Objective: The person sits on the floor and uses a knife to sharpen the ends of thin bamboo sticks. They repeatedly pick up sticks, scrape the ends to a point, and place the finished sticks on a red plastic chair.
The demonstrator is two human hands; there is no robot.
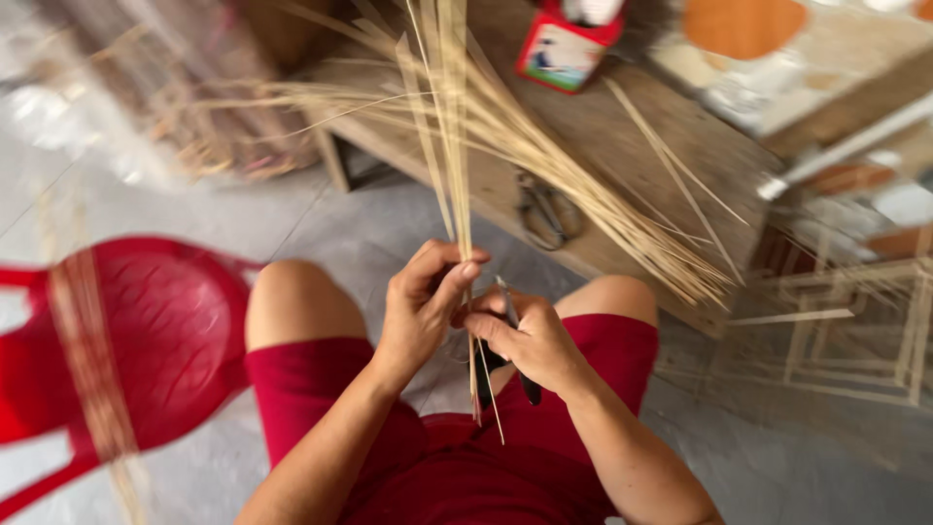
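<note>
Red shorts [466,467] fill the bottom of the view, worn by the seated person, whose bare knees spread so the work sits between them over the grey floor [340,233]. To the left stands a red plastic chair [146,340] with a band of pale strips draped across it, kept within arm's reach. Ahead, a low wooden bench [622,156] carries a loose sheaf of bamboo strips [544,146] fanned along its top, a pair of scissors [544,209] and a red box [564,49] at its far end. Left hand [423,306] is closed, thumb and fingers pinching a few upright strips [452,117], holding them steady at chest height. Right hand [530,340] is clamped round a black-handled knife [505,335], blade pointing up and just beside the pinched strips, thumb braced near them, seemingly for control.
</note>
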